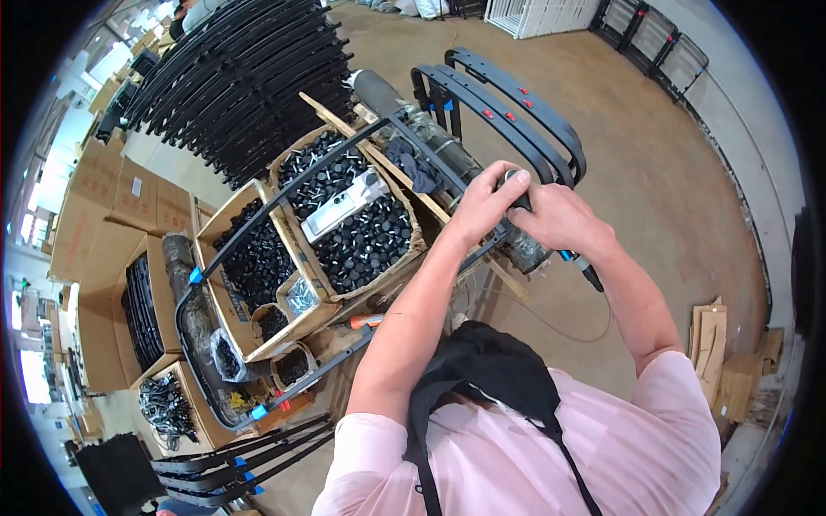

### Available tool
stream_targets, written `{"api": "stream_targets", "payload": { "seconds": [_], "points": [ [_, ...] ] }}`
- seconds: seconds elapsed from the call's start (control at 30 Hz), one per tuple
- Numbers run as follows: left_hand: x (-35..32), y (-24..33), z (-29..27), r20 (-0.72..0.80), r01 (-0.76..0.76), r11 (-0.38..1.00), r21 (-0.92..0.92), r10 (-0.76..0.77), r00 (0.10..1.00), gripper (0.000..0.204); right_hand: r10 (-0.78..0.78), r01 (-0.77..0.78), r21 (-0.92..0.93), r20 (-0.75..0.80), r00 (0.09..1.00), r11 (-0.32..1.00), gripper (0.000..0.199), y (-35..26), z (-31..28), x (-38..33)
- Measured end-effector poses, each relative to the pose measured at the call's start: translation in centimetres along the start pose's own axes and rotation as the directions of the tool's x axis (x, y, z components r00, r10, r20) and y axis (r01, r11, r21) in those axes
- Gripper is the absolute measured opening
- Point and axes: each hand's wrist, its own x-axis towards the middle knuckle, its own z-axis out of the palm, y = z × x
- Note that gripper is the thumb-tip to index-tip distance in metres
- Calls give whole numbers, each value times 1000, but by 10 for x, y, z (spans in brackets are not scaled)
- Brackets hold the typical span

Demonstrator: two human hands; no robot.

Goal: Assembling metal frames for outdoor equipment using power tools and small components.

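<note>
The person's left grip [489, 206] is closed on a black rounded piece [520, 200], its thumb pressed on top, while the right grip [564, 219] clasps the same piece from the other side, probably so that the two steady it against each other. The piece sits over the far end of a black tubular metal frame [331, 363]. A slim blue-and-black cylindrical tool [587, 271] shows under the right wrist; whether it joins the held piece, I cannot tell.

The frame lies flat across open brown cardboard boxes [286, 249] and a long grey plastic-wrapped roll [374, 90], which likely cushions the metal at that end. Bright blue plastic clips [258, 412] sit on its tubes. The boxes hold heaps of black round-headed fasteners [361, 245], presumably left open within arm's reach. Beyond the hands, curved black metal bars [516, 116] with small red pieces stand together, apparently grouped to save floor space.
</note>
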Motion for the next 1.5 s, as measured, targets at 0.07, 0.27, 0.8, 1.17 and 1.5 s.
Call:
{"api": "stream_targets", "payload": {
  "seconds": [0.07,0.27,0.8,1.17,1.5],
  "points": [
    [9,-10,11,-8,3,999,52,-2,1000,39,-112,111,-22,-48,993,994,45,14,2,5],
    [18,-32,32,46,42,984,-175,-35,998,34,-75,75,-3,-46,996,997,46,40,6,5],
    [15,-56,10,138,104,973,-208,-76,988,29,51,-55,40,105,993,998,47,15,14,8],
    [17,-61,8,180,112,976,-189,-78,981,29,152,-153,45,38,988,987,53,15,32,6],
    [13,-68,4,212,156,976,-151,-122,970,31,209,-209,121,19,978,970,56,16,49,6]
  ]
}}
